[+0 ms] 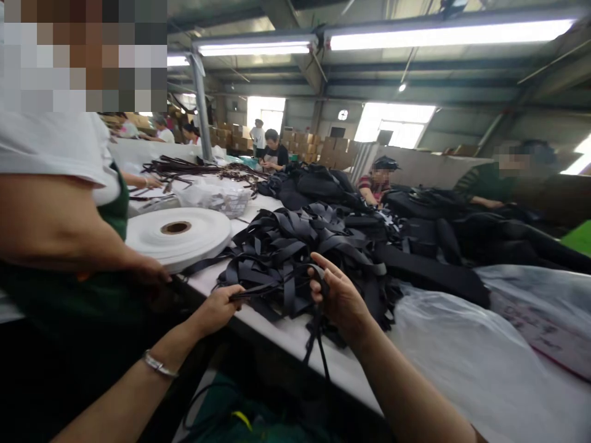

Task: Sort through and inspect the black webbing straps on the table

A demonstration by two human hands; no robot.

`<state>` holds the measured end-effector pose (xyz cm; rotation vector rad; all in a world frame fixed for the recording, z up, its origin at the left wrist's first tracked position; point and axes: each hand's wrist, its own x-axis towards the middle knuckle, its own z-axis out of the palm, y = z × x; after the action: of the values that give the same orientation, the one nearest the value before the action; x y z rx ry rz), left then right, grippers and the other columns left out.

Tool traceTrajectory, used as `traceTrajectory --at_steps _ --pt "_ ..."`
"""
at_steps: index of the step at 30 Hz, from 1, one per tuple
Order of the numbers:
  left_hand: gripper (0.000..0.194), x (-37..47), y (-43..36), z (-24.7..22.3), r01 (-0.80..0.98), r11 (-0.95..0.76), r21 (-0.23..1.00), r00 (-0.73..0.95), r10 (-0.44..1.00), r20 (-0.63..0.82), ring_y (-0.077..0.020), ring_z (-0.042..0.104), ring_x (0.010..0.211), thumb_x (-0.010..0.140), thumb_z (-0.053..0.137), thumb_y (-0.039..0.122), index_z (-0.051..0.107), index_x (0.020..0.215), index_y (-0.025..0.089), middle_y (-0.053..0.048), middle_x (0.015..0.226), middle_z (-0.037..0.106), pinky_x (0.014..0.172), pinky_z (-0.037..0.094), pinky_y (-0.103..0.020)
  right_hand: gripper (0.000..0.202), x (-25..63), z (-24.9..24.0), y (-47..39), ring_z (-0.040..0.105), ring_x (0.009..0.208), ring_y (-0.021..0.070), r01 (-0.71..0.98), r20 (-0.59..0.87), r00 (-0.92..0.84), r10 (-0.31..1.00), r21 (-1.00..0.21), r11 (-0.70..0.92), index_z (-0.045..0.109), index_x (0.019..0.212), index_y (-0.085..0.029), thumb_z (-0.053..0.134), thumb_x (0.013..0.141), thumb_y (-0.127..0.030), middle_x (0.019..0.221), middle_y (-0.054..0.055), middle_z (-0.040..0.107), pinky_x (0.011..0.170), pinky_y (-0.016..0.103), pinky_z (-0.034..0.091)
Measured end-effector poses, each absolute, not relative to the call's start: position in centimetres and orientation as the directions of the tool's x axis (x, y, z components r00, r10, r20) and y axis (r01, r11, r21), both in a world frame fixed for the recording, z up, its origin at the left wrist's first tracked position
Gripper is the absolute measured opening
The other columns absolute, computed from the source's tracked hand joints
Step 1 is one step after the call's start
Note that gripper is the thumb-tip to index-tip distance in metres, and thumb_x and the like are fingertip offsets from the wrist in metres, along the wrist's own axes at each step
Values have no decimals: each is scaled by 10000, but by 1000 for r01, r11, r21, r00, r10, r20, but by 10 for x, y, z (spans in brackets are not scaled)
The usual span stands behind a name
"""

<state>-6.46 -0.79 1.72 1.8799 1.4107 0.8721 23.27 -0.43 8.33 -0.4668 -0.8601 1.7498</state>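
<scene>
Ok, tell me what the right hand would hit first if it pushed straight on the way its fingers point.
Probably the pile of black straps: the right hand, already gripping one strap, points its fingers up and left into that heap on the white table. Depth is hard to judge.

I see a heap of black straps (300, 246) on a white table (277, 332), with a white tape roll (178, 237) showing a brown core beside it. My left wrist wears a silver bracelet (158, 364). The person next to me wears a white shirt (55, 147) under a dark green apron (60, 301), and clear whitish plastic sheeting (462, 357) lies at the right.
</scene>
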Motion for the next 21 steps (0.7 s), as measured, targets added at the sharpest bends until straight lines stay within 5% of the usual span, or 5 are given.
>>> traceTrajectory --at_steps 7,13,21 --pt "733 -17 -7 -7 336 -131 933 394 919 -12 -131 467 587 890 387 769 693 1032 118 -53 798 644 531 369 -244 534 199 92 9 695 1033 223 -666 139 -246 959 -743 -64 615 1217 -249 821 729 -189 1268 29 660 640 255 633" --pt "1013 8 -23 -12 155 -52 987 513 858 -35 -134 454 538 779 203 925 697 1035 78 -66 697 609 490 348 -248 684 189 82 18 649 1151 274 -626 204 -201 958 -779 35 540 1325 -311 807 719 -139 1442 31 537 644 316 659" --pt "983 20 -28 -11 68 -4 998 571 820 -35 -170 531 668 626 567 920 690 1126 83 -64 796 630 583 400 -249 814 189 71 26 641 1171 269 -597 167 -111 980 -799 69 449 1404 -354 799 702 -135 1433 22 536 644 312 657"
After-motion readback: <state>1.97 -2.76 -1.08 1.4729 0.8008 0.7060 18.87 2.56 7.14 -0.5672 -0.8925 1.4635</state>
